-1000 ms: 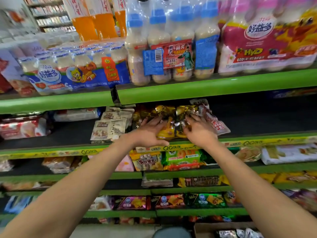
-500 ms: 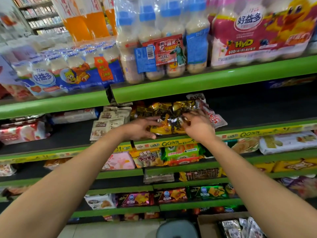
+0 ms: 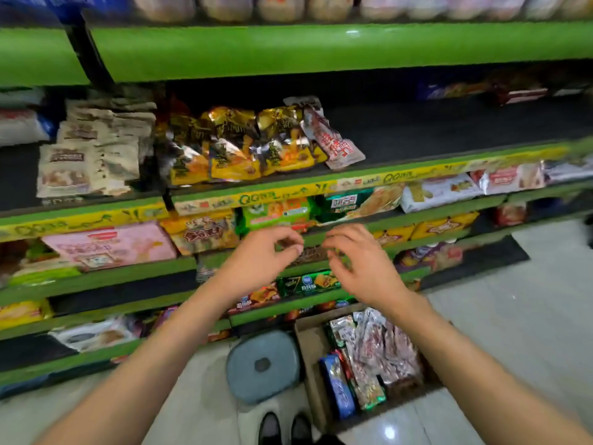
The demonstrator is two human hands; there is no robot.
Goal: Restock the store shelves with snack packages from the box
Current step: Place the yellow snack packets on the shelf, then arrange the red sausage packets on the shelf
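Observation:
Gold and yellow snack packages point(image 3: 237, 146) lie in a row on the green shelf point(image 3: 417, 170), with a red and white package point(image 3: 333, 139) leaning at their right end. My left hand point(image 3: 256, 261) and my right hand point(image 3: 362, 261) hang in the air below that shelf, side by side, fingers loosely curled and holding nothing. On the floor at the lower right stands the cardboard box point(image 3: 309, 345), holding several silver-pink packages point(image 3: 382, 348) and a blue one point(image 3: 337, 385).
A grey round stool point(image 3: 263, 364) stands left of the box, with my shoes point(image 3: 284, 427) below it. Beige packets point(image 3: 93, 149) fill the shelf left of the gold ones. Lower shelves carry pink, green and yellow packs. Tiled floor stretches to the right.
Both hands have let go of the gold packages and drawn back down from the shelf. The view has tipped downward, bringing the box and stool into sight.

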